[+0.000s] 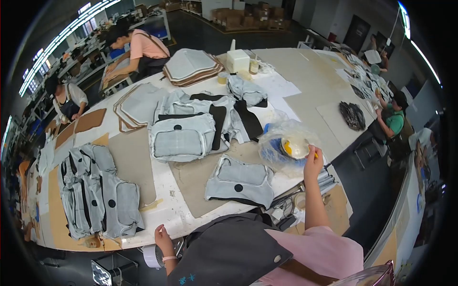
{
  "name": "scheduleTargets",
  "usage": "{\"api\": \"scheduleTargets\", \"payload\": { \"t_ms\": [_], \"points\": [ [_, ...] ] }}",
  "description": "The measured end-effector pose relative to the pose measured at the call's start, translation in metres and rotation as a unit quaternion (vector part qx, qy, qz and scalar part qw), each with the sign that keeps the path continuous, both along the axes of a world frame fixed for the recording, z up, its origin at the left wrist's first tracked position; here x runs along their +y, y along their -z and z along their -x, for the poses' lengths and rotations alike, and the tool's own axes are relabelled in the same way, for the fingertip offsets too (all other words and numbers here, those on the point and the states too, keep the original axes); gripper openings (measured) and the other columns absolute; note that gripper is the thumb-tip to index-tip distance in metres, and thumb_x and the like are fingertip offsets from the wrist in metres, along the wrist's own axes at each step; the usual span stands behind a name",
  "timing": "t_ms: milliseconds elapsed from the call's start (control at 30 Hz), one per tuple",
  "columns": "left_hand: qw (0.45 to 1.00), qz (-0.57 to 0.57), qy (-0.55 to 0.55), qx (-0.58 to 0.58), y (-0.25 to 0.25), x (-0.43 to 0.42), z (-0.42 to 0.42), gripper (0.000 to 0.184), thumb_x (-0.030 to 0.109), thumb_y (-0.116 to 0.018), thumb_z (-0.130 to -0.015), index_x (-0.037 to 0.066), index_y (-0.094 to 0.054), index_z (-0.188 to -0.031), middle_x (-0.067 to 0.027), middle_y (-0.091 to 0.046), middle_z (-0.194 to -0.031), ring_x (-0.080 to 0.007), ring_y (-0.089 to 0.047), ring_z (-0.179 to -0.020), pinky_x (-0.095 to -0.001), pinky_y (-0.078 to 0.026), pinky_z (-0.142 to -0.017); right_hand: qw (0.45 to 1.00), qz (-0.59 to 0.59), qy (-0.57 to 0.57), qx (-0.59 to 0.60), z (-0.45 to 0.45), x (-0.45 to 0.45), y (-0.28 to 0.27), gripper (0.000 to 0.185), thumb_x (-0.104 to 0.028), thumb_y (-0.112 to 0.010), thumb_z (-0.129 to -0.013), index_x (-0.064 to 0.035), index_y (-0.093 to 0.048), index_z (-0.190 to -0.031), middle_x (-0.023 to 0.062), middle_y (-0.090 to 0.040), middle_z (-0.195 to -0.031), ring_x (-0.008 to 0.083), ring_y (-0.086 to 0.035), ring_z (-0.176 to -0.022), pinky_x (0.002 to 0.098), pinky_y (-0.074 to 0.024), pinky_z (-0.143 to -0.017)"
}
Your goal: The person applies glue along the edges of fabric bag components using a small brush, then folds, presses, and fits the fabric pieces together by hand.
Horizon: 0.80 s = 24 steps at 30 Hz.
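My right hand [312, 161] is closed around a thin yellow handle [316, 155] at the rim of a shallow round bowl [296, 146]. Something yellow shows inside the bowl, which sits on crumpled clear plastic [272, 159] with blue beneath. What the handle belongs to is too small to make out. My left hand [163, 234] hangs by the table's front edge, fingers loosely bent and nothing visible in them. Between the hands lies a grey-white sewn panel [239, 180] with a black dot and black lower edge.
Several grey-white sewn pieces [183, 136] with black strips lie mid-table, more [98, 193] at left. Stacked flat panels [191, 64] and a white box [237, 61] stand behind. A black bundle [352, 116] lies at right. Rolls and tools [298, 200] crowd my right side. Other people work around.
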<state>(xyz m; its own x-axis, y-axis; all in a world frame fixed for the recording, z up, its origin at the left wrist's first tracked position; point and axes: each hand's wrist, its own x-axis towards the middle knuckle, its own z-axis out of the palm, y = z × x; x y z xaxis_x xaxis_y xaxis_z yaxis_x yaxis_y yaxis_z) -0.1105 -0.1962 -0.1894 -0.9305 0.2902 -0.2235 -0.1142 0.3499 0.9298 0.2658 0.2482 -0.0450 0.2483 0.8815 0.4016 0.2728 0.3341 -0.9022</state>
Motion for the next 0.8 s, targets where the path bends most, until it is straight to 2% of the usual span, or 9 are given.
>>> {"api": "scheduleTargets", "payload": {
  "t_ms": [133,267,367,433,533,633,667,700,800],
  "points": [
    [0.999,0.019,0.017,0.028,-0.002,0.012,-0.004,0.019,0.012,-0.055,-0.089,0.004,-0.058,-0.106,0.0011,-0.049,-0.061,-0.0064,-0.045,-0.053,-0.0214,-0.037,-0.050,0.992,0.092,-0.019,0.088,-0.023,0.013,0.030,0.024,-0.021,-0.050,-0.094,0.0011,-0.059,-0.099,0.0071,-0.062,-0.088,0.0092,-0.054,-0.063,0.0219,-0.0435,-0.057],
    [0.996,-0.002,0.004,0.094,0.026,0.012,0.004,0.019,0.001,-0.049,-0.083,0.002,-0.060,-0.099,-0.0021,-0.051,-0.059,-0.0107,-0.049,-0.055,-0.0244,-0.043,-0.055,0.978,0.109,-0.037,0.171,-0.032,0.029,0.101,0.021,-0.014,-0.053,-0.092,0.0036,-0.056,-0.104,0.0085,-0.061,-0.090,0.0137,-0.060,-0.072,0.0231,-0.0507,-0.067],
    [0.991,0.068,0.055,0.099,-0.012,0.020,-0.001,0.019,-0.004,-0.041,-0.072,0.000,-0.058,-0.065,-0.0071,-0.055,-0.057,-0.0165,-0.052,-0.057,-0.0287,-0.043,-0.056,0.960,0.165,-0.042,0.222,-0.038,0.020,0.139,0.019,-0.003,-0.057,-0.086,0.0063,-0.056,-0.103,0.0110,-0.060,-0.094,0.0157,-0.061,-0.078,0.0232,-0.0522,-0.075],
    [0.979,0.123,0.092,0.133,-0.012,0.016,0.000,0.017,-0.002,-0.041,-0.071,0.002,-0.055,-0.063,-0.0126,-0.054,-0.056,-0.0223,-0.053,-0.056,-0.0355,-0.041,-0.054,0.956,0.176,-0.036,0.234,-0.046,0.016,0.161,0.023,0.002,-0.059,-0.083,0.0070,-0.056,-0.105,0.0110,-0.059,-0.097,0.0158,-0.061,-0.083,0.0230,-0.0521,-0.075],
    [0.967,0.172,0.117,0.151,-0.044,0.031,-0.017,0.016,0.002,-0.041,-0.074,0.003,-0.055,-0.065,-0.0184,-0.053,-0.060,-0.0322,-0.054,-0.059,-0.0405,-0.041,-0.056,0.972,0.174,-0.048,0.147,-0.064,0.026,0.196,0.028,-0.001,-0.058,-0.084,0.0024,-0.055,-0.111,0.0115,-0.060,-0.096,0.0166,-0.061,-0.078,0.0249,-0.0528,-0.071],
    [0.963,0.210,0.085,0.149,-0.024,0.026,-0.015,0.018,0.011,-0.043,-0.080,0.003,-0.059,-0.074,-0.0212,-0.060,-0.072,-0.0389,-0.058,-0.071,-0.0449,-0.045,-0.065,0.975,0.211,-0.024,0.071,-0.059,0.030,0.176,0.030,-0.003,-0.056,-0.084,-0.0032,-0.055,-0.114,0.0078,-0.060,-0.085,0.0135,-0.058,-0.069,0.0243,-0.0488,-0.060],
    [0.965,0.219,0.069,0.128,-0.017,0.025,-0.013,0.021,0.013,-0.043,-0.082,0.002,-0.060,-0.077,-0.0222,-0.061,-0.076,-0.0404,-0.059,-0.075,-0.0462,-0.046,-0.069,0.971,0.235,-0.019,0.032,-0.060,0.035,0.176,0.033,-0.002,-0.054,-0.084,-0.0074,-0.055,-0.116,0.0051,-0.059,-0.099,0.0119,-0.056,-0.072,0.0242,-0.0451,-0.060],
    [0.966,0.221,0.071,0.111,-0.004,0.020,-0.010,0.023,0.016,-0.044,-0.083,0.001,-0.061,-0.080,-0.0230,-0.062,-0.079,-0.0404,-0.060,-0.078,-0.0462,-0.047,-0.072,0.978,0.207,0.000,0.014,-0.057,0.036,0.178,0.027,-0.006,-0.055,-0.085,-0.0070,-0.056,-0.112,0.0042,-0.059,-0.083,0.0116,-0.054,-0.065,0.0237,-0.0420,-0.054],
    [0.961,0.256,0.075,0.069,0.000,0.018,-0.010,0.028,0.022,-0.044,-0.084,-0.001,-0.060,-0.084,-0.0246,-0.062,-0.084,-0.0411,-0.059,-0.085,-0.0462,-0.047,-0.077,0.971,0.232,-0.006,-0.055,-0.068,0.065,0.202,0.030,-0.007,-0.058,-0.080,-0.0047,-0.055,-0.110,0.0089,-0.057,-0.099,0.0174,-0.055,-0.078,0.0299,-0.0447,-0.063]
  ]
}}
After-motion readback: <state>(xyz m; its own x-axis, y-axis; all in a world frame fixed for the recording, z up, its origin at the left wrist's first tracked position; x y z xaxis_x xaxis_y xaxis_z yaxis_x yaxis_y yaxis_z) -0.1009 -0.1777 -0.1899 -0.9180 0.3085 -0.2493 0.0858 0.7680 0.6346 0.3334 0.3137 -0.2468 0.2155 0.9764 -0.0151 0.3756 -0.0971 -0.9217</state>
